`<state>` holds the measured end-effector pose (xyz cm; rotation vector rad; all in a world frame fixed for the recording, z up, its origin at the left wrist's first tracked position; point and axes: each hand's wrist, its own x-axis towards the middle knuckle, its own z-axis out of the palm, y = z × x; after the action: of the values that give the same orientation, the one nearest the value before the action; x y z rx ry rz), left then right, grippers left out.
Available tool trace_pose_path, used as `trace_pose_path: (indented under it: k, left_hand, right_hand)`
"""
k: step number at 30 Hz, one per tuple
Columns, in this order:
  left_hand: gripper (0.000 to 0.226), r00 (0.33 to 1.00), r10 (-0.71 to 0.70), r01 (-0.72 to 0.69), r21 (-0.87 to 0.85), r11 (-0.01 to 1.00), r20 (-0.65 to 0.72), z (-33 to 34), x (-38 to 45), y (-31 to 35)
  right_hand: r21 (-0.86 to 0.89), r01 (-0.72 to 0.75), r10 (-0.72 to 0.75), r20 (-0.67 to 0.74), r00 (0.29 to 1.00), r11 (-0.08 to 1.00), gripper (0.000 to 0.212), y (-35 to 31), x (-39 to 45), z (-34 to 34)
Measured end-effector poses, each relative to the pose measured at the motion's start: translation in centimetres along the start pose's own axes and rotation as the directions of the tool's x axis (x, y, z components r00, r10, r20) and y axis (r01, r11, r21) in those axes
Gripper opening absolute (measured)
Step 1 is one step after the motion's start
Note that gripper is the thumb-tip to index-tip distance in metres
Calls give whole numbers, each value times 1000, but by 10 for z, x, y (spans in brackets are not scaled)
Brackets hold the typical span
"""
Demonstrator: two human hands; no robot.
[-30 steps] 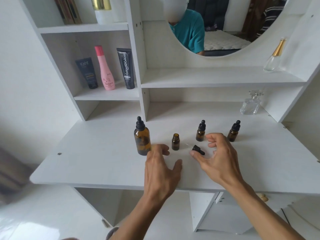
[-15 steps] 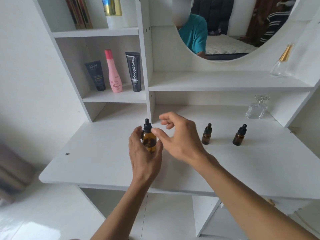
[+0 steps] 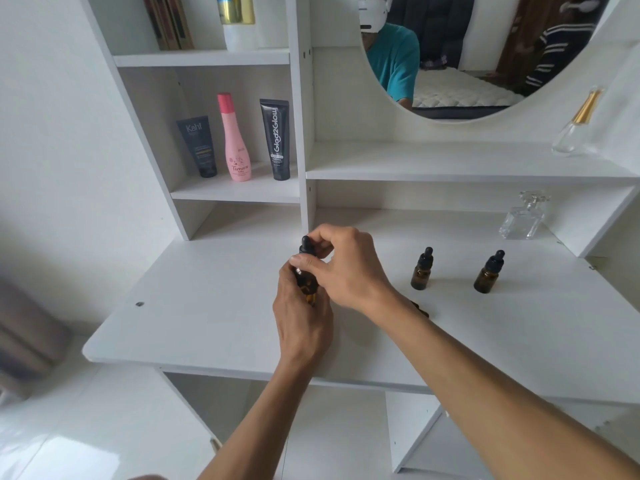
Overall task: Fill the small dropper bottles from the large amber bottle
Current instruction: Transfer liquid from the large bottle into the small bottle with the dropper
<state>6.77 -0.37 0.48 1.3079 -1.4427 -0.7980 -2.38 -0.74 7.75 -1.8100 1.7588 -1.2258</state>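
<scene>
On the white vanity top, near its middle, my left hand wraps the large amber bottle. My right hand pinches its black dropper cap. Two capped small dropper bottles stand toward the right edge.

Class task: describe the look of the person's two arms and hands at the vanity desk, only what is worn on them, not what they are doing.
Both forearms are bare from the frame's lower edge up to the wrists: no sleeves, gloves or watch show. The left hand and right hand show no rings or bracelets. The mirror shows a teal short-sleeved shirt.
</scene>
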Motion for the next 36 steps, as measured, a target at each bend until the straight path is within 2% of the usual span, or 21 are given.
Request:
trace_pose_path:
  k: [6,10,12,14,17,22,27,32,36]
  left_hand:
    - [39,1000,3,-3,-9,1000,18,-1,-1,2]
    - [30,1000,12,-12,-3,1000,20,-1,0,2]
    - [31,1000,9,-9,1,1000,20,-1,0,3]
    - [36,1000,11,-11,4,1000,21,-2,0,4]
    - [40,1000,18,-18,-3,1000,22,-2,0,4]
    - [30,1000,15,-15,-2,1000,18,-1,0,4]
    - [32,1000,14,-14,-23,1000,20,-2,-1,6]
    - [36,1000,11,-11,-14,1000,20,0,1,3]
    - [38,1000,13,-12,-33,999,25,-1,0,2]
  right_hand:
    - [-17,12,-10,92,996,1000,20,0,3,-6]
    - [-37,29,-28,42,999,999,27,0,6,-5]
    - [-20,25,-24,37,999,999,24,0,9,-6]
    - [-12,27,-26,79,997,1000,19,-1,10,-9]
    - [-21,31,-28,139,990,999,26,-3,10,-13]
    - [3,36,-36,64,997,999,29,-4,10,-11]
    - [-14,29,-27,142,990,999,29,-5,12,-15]
    - [-22,49,-47,96,994,999,31,-9,11,-15]
    - [-27,35,-31,129,991,999,29,-7,13,-14]
